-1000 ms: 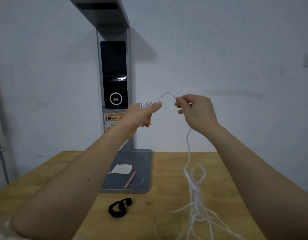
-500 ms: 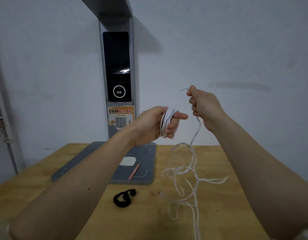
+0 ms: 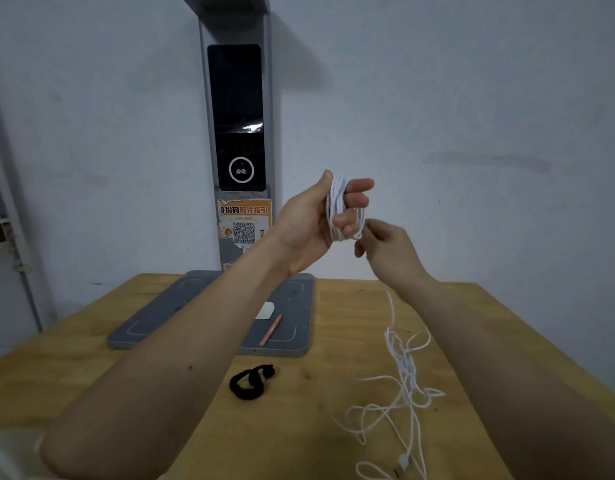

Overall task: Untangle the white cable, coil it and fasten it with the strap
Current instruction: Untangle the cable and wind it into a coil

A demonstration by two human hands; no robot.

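Operator: Above the wooden table [image 3: 91, 382], where is the thin white cable [image 3: 344, 209] sitting?

Technician: It is wrapping the left hand [image 3: 309, 223] fingers, which are curling around the coil. The right hand [image 3: 385, 247] is pinching the strand just beside it; slack is trailing down-right. The black fabric strap [image 3: 250, 382] is lying nearer the left arm.

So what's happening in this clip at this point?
A person is coiling a white cable around the fingers of the left hand, which holds the loops. The right hand pinches the strand just under the coil, feeding it on. Much of the cable is loose and tangled on the wooden table, its plug end near the front edge. The black strap lies untouched on the table.
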